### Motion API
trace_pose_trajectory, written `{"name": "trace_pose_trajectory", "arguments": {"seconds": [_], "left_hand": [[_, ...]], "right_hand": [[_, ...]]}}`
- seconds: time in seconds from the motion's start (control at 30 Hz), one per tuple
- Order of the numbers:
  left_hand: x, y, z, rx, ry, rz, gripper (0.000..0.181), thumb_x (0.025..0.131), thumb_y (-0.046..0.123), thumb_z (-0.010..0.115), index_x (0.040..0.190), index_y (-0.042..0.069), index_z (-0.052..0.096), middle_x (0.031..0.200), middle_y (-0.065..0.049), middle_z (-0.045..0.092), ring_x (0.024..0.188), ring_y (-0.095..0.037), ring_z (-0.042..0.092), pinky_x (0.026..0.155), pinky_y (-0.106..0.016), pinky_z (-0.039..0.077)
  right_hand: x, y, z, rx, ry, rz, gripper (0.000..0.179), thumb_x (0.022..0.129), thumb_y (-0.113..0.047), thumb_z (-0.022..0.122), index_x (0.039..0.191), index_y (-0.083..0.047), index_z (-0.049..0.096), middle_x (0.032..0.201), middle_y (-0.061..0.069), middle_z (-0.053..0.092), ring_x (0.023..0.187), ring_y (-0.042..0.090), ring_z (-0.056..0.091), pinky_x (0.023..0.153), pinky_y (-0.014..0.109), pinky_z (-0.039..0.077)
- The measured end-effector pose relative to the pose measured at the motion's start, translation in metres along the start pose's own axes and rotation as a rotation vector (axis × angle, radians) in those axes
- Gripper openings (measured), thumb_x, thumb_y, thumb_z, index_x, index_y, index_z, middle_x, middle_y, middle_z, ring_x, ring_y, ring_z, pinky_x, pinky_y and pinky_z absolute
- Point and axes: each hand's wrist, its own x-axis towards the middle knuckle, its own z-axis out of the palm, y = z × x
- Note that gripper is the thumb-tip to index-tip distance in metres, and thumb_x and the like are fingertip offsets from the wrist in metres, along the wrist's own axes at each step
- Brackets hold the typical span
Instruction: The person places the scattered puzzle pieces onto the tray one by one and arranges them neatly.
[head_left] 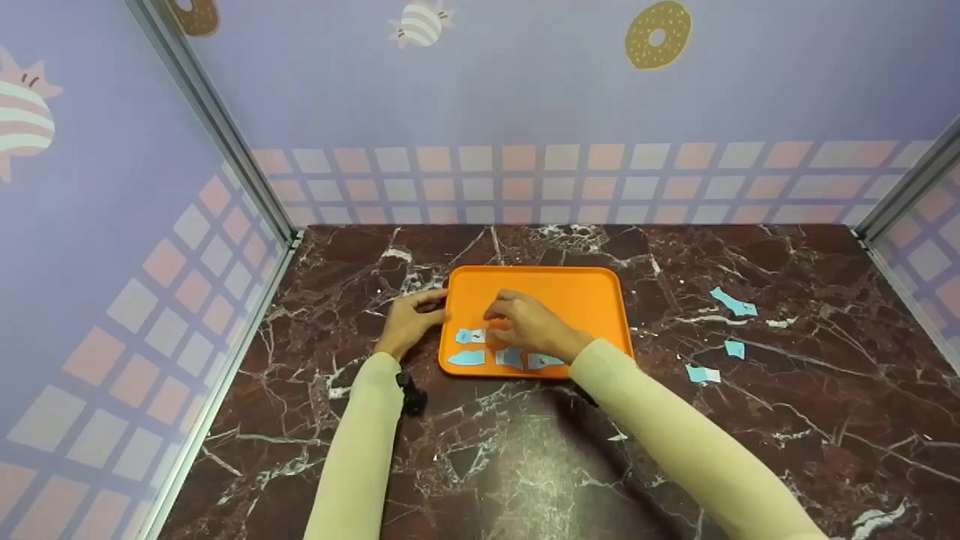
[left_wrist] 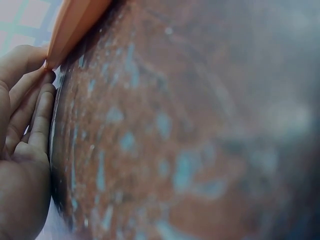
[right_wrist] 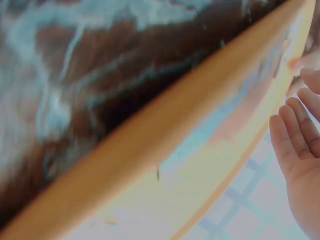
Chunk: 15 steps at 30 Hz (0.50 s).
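Observation:
My left hand [head_left: 409, 322] is at the left rim of an orange tray [head_left: 540, 277], its thumb and forefinger touching the edge. In the left wrist view its other fingers lie low beside the tray's rim. Over the tray's middle hovers my right hand [head_left: 529, 322], fingers bent downward and the thumb side close to a blue-and-white paper piece [head_left: 471, 336]. No piece shows between its fingers in the right wrist view. Along the tray's front lie a pointed blue piece [head_left: 467, 358], a second piece [head_left: 509, 358] and a third [head_left: 545, 361], partly near my right wrist.
Right of the tray, on the dark marbled table [head_left: 480, 465], are a long torn blue piece [head_left: 733, 302], a small one [head_left: 735, 349] and a blue-and-white one [head_left: 703, 374]. Patterned panels [head_left: 525, 97] enclose the back and sides.

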Motion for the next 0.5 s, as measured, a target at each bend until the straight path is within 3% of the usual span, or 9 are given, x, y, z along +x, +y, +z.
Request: {"name": "trace_pose_trajectory", "arguments": {"seconds": [0.23, 0.5], "left_hand": [[0.000, 0.000, 0.000, 0.020, 0.014, -0.001, 0.046, 0.090, 0.002, 0.082, 0.135, 0.007, 0.075, 0.138, -0.010, 0.070, 0.126, -0.027, 0.064, 0.106, -0.038, 0.052], [-0.001, 0.001, 0.001, 0.025, 0.016, 0.000, 0.046, 0.090, 0.003, 0.082, 0.135, 0.008, 0.075, 0.138, -0.010, 0.070, 0.125, -0.027, 0.064, 0.106, -0.039, 0.052]], "right_hand": [[-0.011, 0.005, -0.019, -0.020, 0.028, -0.011, 0.024, 0.099, -0.009, 0.077, 0.118, 0.005, 0.076, 0.113, 0.015, 0.067, 0.101, 0.032, 0.067, 0.091, 0.044, 0.058], [-0.027, 0.013, -0.038, -0.042, 0.051, 0.000, 0.026, 0.097, -0.008, 0.078, 0.119, 0.005, 0.075, 0.115, 0.016, 0.068, 0.107, 0.034, 0.067, 0.096, 0.047, 0.056]]}}
